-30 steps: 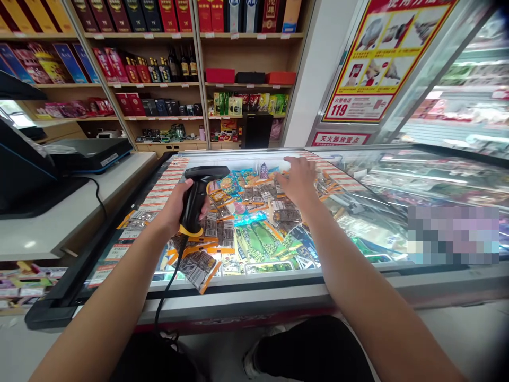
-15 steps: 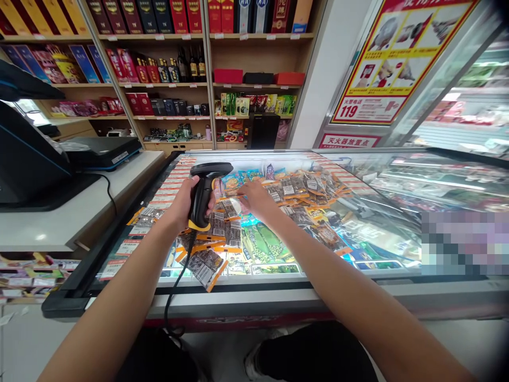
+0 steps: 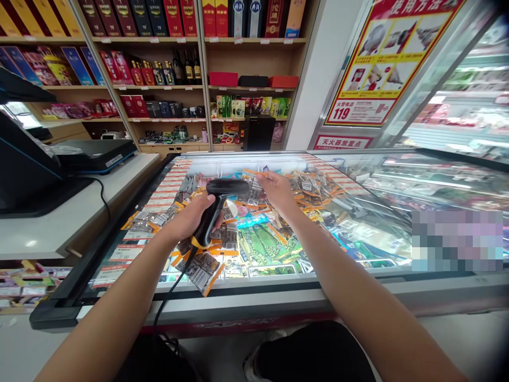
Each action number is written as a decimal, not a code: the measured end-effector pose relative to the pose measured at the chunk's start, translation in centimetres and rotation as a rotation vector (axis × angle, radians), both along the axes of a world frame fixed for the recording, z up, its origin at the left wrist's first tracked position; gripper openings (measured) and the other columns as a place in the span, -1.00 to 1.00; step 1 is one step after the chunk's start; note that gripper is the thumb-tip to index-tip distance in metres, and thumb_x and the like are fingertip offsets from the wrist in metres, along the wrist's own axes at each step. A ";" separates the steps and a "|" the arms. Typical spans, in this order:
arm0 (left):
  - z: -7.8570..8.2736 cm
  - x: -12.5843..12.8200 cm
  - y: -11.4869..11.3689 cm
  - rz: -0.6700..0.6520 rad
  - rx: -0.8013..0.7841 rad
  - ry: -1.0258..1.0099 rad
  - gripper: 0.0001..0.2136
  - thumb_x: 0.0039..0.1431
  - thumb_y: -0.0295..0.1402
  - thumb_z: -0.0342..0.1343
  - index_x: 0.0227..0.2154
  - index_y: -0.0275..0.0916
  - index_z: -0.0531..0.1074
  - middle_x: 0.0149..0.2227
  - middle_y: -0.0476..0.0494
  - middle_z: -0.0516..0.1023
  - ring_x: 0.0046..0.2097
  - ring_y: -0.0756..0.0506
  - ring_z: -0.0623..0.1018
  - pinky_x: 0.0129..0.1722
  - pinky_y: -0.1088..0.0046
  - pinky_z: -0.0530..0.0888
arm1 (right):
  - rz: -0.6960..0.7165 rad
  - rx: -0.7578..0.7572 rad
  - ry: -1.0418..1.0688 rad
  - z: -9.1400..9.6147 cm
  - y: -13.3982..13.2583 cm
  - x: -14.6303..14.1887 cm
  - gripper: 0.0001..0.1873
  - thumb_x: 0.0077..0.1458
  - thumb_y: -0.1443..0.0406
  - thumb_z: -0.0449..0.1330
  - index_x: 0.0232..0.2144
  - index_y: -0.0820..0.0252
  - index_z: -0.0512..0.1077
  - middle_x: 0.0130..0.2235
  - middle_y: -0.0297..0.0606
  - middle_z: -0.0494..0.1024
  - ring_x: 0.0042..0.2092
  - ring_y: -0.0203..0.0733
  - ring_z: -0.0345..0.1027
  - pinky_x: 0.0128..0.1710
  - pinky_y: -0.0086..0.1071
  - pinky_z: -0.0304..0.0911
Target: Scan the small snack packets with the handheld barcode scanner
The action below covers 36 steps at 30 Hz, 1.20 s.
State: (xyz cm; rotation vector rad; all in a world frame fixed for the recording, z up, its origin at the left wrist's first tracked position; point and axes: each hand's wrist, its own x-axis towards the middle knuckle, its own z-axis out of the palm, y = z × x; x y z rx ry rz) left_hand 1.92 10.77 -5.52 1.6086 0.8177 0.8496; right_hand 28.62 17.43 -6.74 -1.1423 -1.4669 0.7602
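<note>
My left hand (image 3: 190, 217) grips the handle of a black barcode scanner (image 3: 221, 201) with a yellow band, its head tilted toward the right. A black cable (image 3: 167, 297) runs down from it. My right hand (image 3: 277, 190) pinches a small orange-edged snack packet (image 3: 254, 187) just beyond the scanner's head. Both hands hover over a pile of snack packets (image 3: 222, 233) lying on the glass lid of a chest freezer (image 3: 254, 297).
A white counter (image 3: 59, 223) with a black till screen (image 3: 24, 170) stands to the left. Wooden shelves (image 3: 199, 85) of boxed bottles fill the back wall. A red and yellow poster (image 3: 382, 53) and more freezer glass (image 3: 437, 180) lie to the right.
My right hand came back from the far packets, picked one up and now holds it in front of the scanner. The scanner has tipped rightward and lower.
</note>
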 end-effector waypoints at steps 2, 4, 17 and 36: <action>0.4 0.1 -0.8 -0.040 -0.004 0.108 -0.52 0.36 0.14 -0.04 -0.36 -0.22 0.37 -0.51 -0.10 0.54 -0.55 -0.03 0.46 -0.52 0.46 0.40 | -0.009 0.005 0.026 0.1 0.0 -0.1 -0.53 0.15 -0.16 0.31 -0.33 0.11 0.52 -0.41 -0.28 0.46 -0.42 -0.14 0.39 -0.45 -0.24 0.50; 0.8 0.4 -1.6 -0.062 0.008 0.186 -0.53 0.37 0.14 -0.03 -0.36 -0.21 0.35 -0.48 -0.09 0.55 -0.52 -0.03 0.48 -0.49 0.46 0.42 | -0.033 -0.002 0.039 0.2 0.0 -0.1 -0.53 0.14 -0.16 0.31 -0.34 0.10 0.51 -0.41 -0.28 0.46 -0.41 -0.12 0.42 -0.45 -0.24 0.51; 1.0 0.8 -2.1 -0.136 0.027 0.221 -0.49 0.39 0.19 -0.08 -0.35 -0.20 0.32 -0.47 -0.07 0.51 -0.50 -0.03 0.48 -0.52 0.49 0.42 | -0.052 0.016 0.048 0.6 -0.1 0.2 -0.57 0.12 -0.11 0.30 -0.32 0.12 0.54 -0.48 -0.34 0.36 -0.43 -0.18 0.33 -0.46 -0.27 0.50; 1.3 0.6 -2.3 -0.095 0.056 0.249 -0.52 0.40 0.15 -0.09 -0.33 -0.20 0.32 -0.46 -0.07 0.52 -0.49 -0.03 0.47 -0.47 0.46 0.43 | -0.075 0.042 0.050 0.6 0.4 0.8 -0.56 0.13 -0.12 0.30 -0.31 0.13 0.54 -0.46 -0.33 0.37 -0.48 -0.17 0.35 -0.46 -0.23 0.47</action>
